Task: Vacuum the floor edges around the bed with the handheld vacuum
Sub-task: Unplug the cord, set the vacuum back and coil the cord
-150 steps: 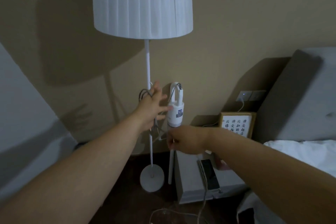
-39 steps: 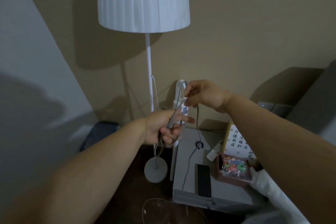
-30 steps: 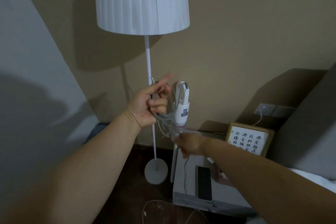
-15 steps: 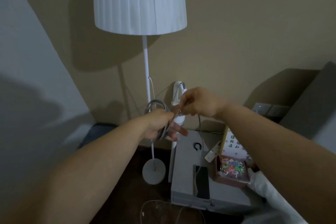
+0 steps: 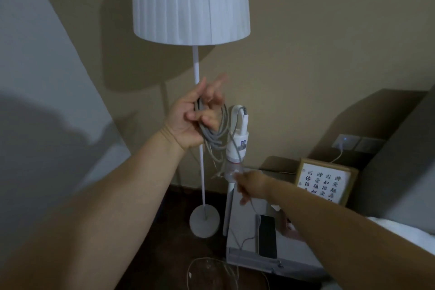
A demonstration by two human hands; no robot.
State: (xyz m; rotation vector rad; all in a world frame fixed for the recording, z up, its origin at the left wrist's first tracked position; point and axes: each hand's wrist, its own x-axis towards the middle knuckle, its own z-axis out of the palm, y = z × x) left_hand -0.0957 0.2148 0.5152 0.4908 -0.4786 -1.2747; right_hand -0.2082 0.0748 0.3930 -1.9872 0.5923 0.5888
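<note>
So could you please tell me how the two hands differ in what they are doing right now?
The left hand is raised beside the lamp pole, holding gray cable coiled in loops; the right hand is lower, over the nightstand, pinching a single strand of it. The left shows its palm; the right shows its back. Both hold the same cable.

A grey nightstand [image 5: 242, 230] bears a dark phone [image 5: 267, 235] and framed calligraphy [image 5: 323, 181]
</note>
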